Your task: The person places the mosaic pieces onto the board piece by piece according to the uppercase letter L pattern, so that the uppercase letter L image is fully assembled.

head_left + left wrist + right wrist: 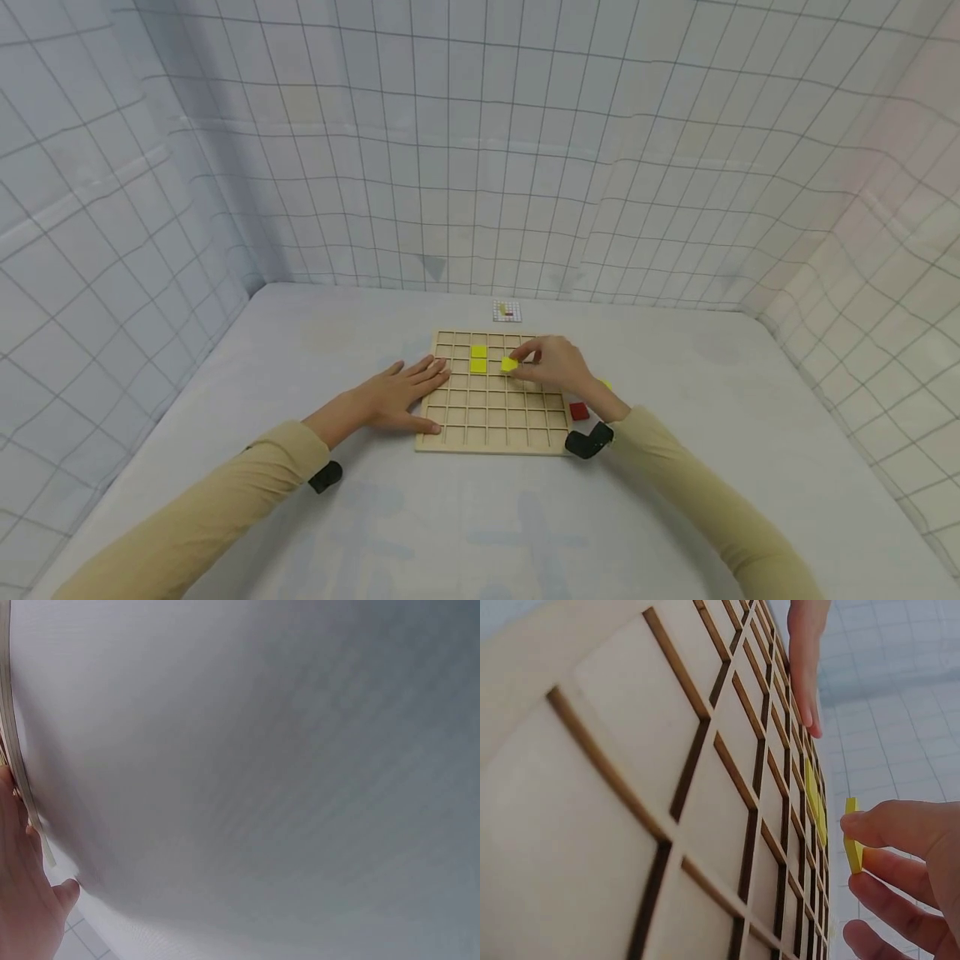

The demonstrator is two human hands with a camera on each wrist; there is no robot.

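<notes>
A pale wooden grid board (477, 416) with raised ribs lies on the white table. My right hand (556, 364) pinches a yellow square tile (509, 364) between thumb and fingers over the board's upper part. In the right wrist view that tile (853, 836) stands on edge, apart from the board. Two yellow tiles (478, 358) sit in neighbouring cells, one above the other, left of the held one. My left hand (397, 395) rests spread at the board's left edge, its fingertips on the board. In the left wrist view only part of the left hand (30, 889) shows.
A red tile (579, 412) lies beside the board's right edge. Another yellow piece (606, 385) peeks out behind the right wrist. A small card with a coloured grid pattern (507, 312) lies beyond the board. White cloth walls with grid lines (480, 150) surround the table.
</notes>
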